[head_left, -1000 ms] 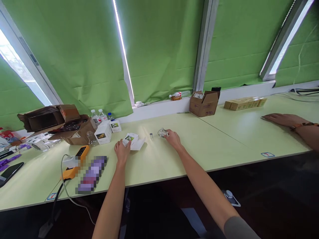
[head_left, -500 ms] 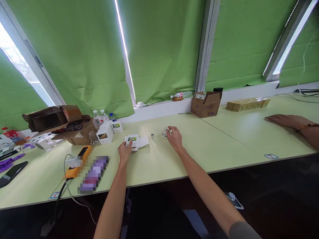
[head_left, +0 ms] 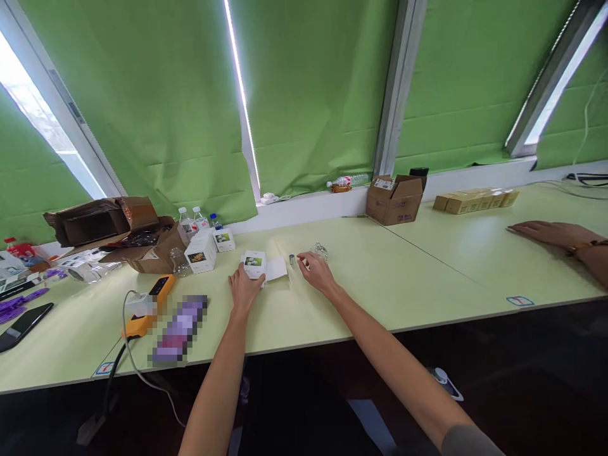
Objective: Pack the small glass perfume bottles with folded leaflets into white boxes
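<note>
My left hand (head_left: 244, 289) is closed around a small white box (head_left: 254, 263) with a green-and-white picture on its top. A white paper flap or sheet (head_left: 277, 269) lies against the box's right side. Just right of the flap stands a small grey cylinder (head_left: 292, 259). My right hand (head_left: 316, 271) is beside the cylinder, thumb and forefinger apart, with a small gap between fingertips and cylinder. Behind that hand sits a clear, shiny, glass-like object (head_left: 321, 249), partly hidden by it.
White boxes (head_left: 200, 254) and open brown cartons (head_left: 159, 250) stand at left, near plastic bottles (head_left: 197, 218). An orange power strip (head_left: 142, 320) and a blurred purple rectangle (head_left: 182, 329) lie nearer. Rightward are a carton (head_left: 396, 201), yellow boxes (head_left: 475, 201) and another person's hand (head_left: 546, 231).
My right hand has left the glass-like object and moved left and nearer, to the small cylinder. My left hand has shifted slightly right, and the white box now appears more upright in its grip.
</note>
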`<state>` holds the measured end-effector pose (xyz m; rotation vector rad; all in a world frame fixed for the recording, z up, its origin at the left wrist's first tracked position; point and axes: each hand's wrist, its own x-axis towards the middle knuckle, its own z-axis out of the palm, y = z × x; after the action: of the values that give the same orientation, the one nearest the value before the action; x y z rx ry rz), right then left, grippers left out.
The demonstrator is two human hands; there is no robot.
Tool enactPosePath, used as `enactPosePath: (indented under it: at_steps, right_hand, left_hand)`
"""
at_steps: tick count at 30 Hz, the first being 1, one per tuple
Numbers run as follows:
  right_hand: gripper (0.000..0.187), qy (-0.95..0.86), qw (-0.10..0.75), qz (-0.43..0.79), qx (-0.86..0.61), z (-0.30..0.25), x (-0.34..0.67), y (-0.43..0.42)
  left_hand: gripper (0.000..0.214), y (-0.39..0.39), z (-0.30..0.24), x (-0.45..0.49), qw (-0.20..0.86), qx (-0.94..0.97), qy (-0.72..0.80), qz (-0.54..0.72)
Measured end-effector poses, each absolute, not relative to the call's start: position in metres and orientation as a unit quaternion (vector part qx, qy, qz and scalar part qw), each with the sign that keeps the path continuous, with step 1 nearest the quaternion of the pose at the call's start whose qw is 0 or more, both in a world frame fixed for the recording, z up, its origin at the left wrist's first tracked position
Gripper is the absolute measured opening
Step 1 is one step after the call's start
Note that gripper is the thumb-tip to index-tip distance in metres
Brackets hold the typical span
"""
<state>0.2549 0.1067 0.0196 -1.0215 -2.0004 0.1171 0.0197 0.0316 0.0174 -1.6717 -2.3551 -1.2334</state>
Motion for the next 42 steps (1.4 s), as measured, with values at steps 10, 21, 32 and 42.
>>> enactPosePath:
  at_steps: [10,21,32,42]
  right_hand:
    - [0.025,-0.825,0.425,0.073,-0.364,0.021,0.250,0.097]
    - [0.044,-0.838,0.425,0.180,-0.293,0.033,0.233,0.077]
    - [0.049,-0.753,0.450,0.370,-0.307,0.032,0.228,0.079]
    - [0.048,-0.665,0.458,0.515,-0.286,0.040,0.239,0.085]
  left_hand:
    - [0.081,0.027,0.036,0.029,-0.089,-0.445,-0.578,-0.678]
    - [0.040,0.016,0.047,0.057,-0.624,-0.382,-0.286,-0.618]
    - [0.070,0.020,0.044,0.064,-0.587,-0.401,-0.396,-0.582]
    - [0.056,0.021,0.037,0.055,-0.516,-0.444,-0.431,-0.592]
